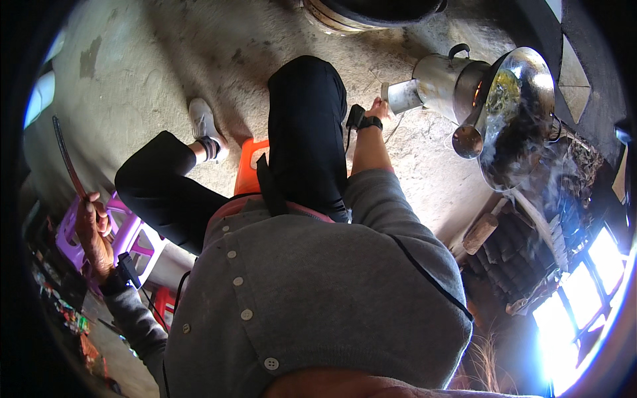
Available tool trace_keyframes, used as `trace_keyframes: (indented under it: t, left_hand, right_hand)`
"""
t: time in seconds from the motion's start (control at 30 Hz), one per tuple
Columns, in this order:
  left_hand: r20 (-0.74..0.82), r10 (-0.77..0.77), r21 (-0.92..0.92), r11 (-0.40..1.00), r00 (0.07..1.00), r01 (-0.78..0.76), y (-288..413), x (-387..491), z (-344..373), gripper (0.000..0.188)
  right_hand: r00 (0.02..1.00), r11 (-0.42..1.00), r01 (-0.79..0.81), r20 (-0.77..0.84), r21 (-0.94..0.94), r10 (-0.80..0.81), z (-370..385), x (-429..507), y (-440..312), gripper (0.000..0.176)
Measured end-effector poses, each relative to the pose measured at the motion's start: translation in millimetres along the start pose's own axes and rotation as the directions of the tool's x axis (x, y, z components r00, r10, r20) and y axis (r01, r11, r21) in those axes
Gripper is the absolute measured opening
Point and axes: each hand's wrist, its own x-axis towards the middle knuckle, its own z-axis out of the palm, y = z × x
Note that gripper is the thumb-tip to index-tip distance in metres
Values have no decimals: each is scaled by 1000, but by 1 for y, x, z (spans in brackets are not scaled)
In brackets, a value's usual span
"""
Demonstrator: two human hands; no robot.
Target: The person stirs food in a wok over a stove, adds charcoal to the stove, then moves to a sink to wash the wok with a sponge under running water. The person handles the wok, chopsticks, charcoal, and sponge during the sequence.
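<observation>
In my left hand (94, 234) is a long thin rod (64, 151), dark at the far end and reddish near my fingers, pointing up and away from me. At the mouth of a short metal feed tube (404, 96) is my right hand (379, 110), its fingers curled; whether they grip anything is hidden. The tube joins a metal stove (438, 82) with a black handle, and orange flame glows near its top. Above the fire sits a steaming wok (541, 92) holding yellow-green food (505, 89). A metal ladle (467, 142) shows by the wok's near rim.
I sit on an orange plastic stool (246, 166). Purple plastic stools (127, 234) stand near my left arm, with a red one (163, 301) behind. A large round vessel (343, 20) is ahead. A log (480, 234) and stacked dark pieces (512, 268) lie right.
</observation>
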Motion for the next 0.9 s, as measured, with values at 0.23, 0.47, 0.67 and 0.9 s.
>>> trace_keyframes:
  t: [0.23,0.47,0.67,0.9]
  left_hand:
    - [5,-21,-48,999,1000,21,-11,-1,4,34]
    - [8,-23,-20,1000,1000,23,-9,4,-7,34]
    - [16,-37,-15,999,999,37,-7,-2,2,33]
    - [-2,-46,8,999,999,46,-4,-1,14,34]
  right_hand:
    - [999,998,-28,19,-60,29,1,18,-4,25]
    - [997,954,55,62,-293,-38,-14,40,14,35]
    - [995,-421,25,63,-907,-77,13,17,5,57]
    - [985,-412,99,149,-906,-90,23,23,7,38]
